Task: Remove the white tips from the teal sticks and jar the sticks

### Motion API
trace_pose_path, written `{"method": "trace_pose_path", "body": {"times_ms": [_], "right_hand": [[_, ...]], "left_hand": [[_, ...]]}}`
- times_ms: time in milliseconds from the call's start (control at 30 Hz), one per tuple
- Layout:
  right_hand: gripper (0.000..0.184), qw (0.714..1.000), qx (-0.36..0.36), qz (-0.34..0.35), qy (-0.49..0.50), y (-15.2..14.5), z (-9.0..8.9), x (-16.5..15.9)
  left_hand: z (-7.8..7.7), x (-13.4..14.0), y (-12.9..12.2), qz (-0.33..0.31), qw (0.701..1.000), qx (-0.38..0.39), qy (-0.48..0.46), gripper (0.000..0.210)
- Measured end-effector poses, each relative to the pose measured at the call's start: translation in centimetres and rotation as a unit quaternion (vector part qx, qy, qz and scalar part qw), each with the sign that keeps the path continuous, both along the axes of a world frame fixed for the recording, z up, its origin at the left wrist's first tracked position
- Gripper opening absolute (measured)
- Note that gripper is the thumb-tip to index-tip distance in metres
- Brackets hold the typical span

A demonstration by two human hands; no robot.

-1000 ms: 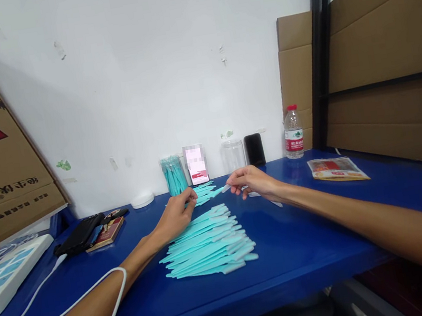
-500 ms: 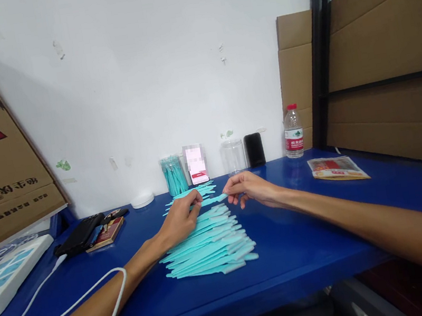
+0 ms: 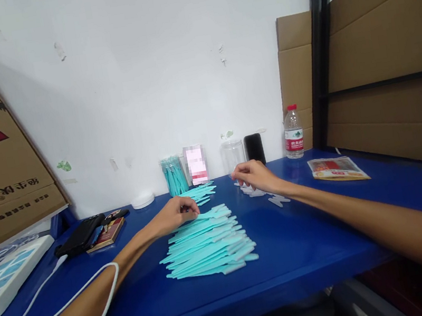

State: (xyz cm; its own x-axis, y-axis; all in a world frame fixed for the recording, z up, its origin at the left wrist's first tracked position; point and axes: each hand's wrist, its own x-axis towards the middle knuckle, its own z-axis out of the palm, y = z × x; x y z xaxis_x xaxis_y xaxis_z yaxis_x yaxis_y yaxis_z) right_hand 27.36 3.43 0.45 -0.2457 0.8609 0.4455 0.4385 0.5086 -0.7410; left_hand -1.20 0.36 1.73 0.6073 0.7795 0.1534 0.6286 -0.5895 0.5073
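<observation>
My left hand is closed, its thumb and fingertips pinching the left part of a teal plastic stick at the far end of a pile. That pile lies in front of me, its slim teal sticks side by side with pale translucent sleeves on their right ends. Fingers curled together, my right hand hovers over loose translucent sleeves; whether it holds one is hidden. Behind my left hand lies a smaller heap of teal sticks.
Along the wall stand a jar of teal sticks, a lit phone, a clear jar, a black phone-like object and a water bottle. A white lid lies left. A white cable crosses my left arm.
My hands have moved apart from the stick they both held. The left came down and nearer to the pile's far end; the right moved right and away, uncovering the loose sleeves.
</observation>
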Motion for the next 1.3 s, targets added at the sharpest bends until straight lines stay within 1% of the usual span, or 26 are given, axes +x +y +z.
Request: {"method": "trace_pose_path", "body": {"times_ms": [67, 167, 233, 367, 500, 633, 700, 733, 767, 833, 867, 933, 1033, 1167, 1300], "right_hand": [[0.030, 0.998, 0.043, -0.030, -0.028, 0.3, 0.0, 0.3], [0.031, 0.993, 0.084, -0.050, -0.065, 0.6, 0.2, 0.8], [0.031, 0.985, 0.100, -0.061, -0.125, 0.9, 0.3, 1.2], [0.027, 0.951, 0.088, -0.106, -0.276, 1.5, 0.4, 2.2], [0.025, 0.929, 0.066, -0.142, -0.336, 1.6, 0.6, 2.7], [0.022, 0.911, 0.048, -0.144, -0.383, 1.8, 0.1, 2.8], [0.024, 0.903, 0.045, -0.142, -0.403, 1.9, -0.4, 2.7], [0.025, 0.899, 0.045, -0.142, -0.412, 1.9, -0.7, 2.6], [0.028, 0.895, 0.047, -0.143, -0.420, 1.9, -0.9, 2.5], [0.032, 0.890, 0.051, -0.143, -0.431, 2.0, -1.3, 2.3], [0.033, 0.889, 0.054, -0.143, -0.431, 1.9, -1.4, 2.2], [0.034, 0.892, 0.064, -0.145, -0.423, 1.8, -1.4, 1.9], [0.036, 0.903, 0.083, -0.126, -0.403, 1.4, -1.2, 1.6], [0.031, 0.912, 0.084, -0.070, -0.394, 0.9, -0.9, 1.1], [0.023, 0.914, 0.096, -0.054, -0.390, 0.6, -0.5, 1.0]], "left_hand": [[0.2, -0.2, 0.0, -0.011, 1.000, -0.021, 0.007, 0.018], [0.5, -0.4, 0.0, -0.028, 0.999, -0.034, 0.022, 0.017], [0.6, -0.6, 0.0, -0.038, 0.998, -0.039, 0.026, 0.016], [0.6, -0.9, 0.0, -0.055, 0.996, -0.066, 0.025, 0.014], [0.7, -1.2, -0.2, -0.058, 0.994, -0.087, 0.025, 0.015], [0.7, -1.1, -0.2, -0.070, 0.993, -0.093, 0.027, 0.020], [0.4, -1.1, 0.3, -0.049, 0.996, -0.067, 0.012, 0.023], [0.1, -1.3, 0.7, -0.020, 0.999, -0.035, -0.001, 0.024], [-0.3, -1.5, 1.2, 0.018, 1.000, 0.009, -0.012, 0.025], [-1.3, -2.2, 2.4, 0.093, 0.989, 0.116, -0.010, 0.025], [-1.9, -2.7, 2.9, 0.107, 0.981, 0.160, 0.013, 0.025], [-2.8, -3.5, 3.9, 0.099, 0.970, 0.212, 0.060, 0.029], [-3.7, -3.8, 4.6, 0.084, 0.961, 0.240, 0.107, 0.031], [-3.5, -2.9, 4.1, 0.074, 0.952, 0.273, 0.122, 0.032], [-3.2, -2.0, 3.4, 0.053, 0.955, 0.269, 0.115, 0.033]]}}
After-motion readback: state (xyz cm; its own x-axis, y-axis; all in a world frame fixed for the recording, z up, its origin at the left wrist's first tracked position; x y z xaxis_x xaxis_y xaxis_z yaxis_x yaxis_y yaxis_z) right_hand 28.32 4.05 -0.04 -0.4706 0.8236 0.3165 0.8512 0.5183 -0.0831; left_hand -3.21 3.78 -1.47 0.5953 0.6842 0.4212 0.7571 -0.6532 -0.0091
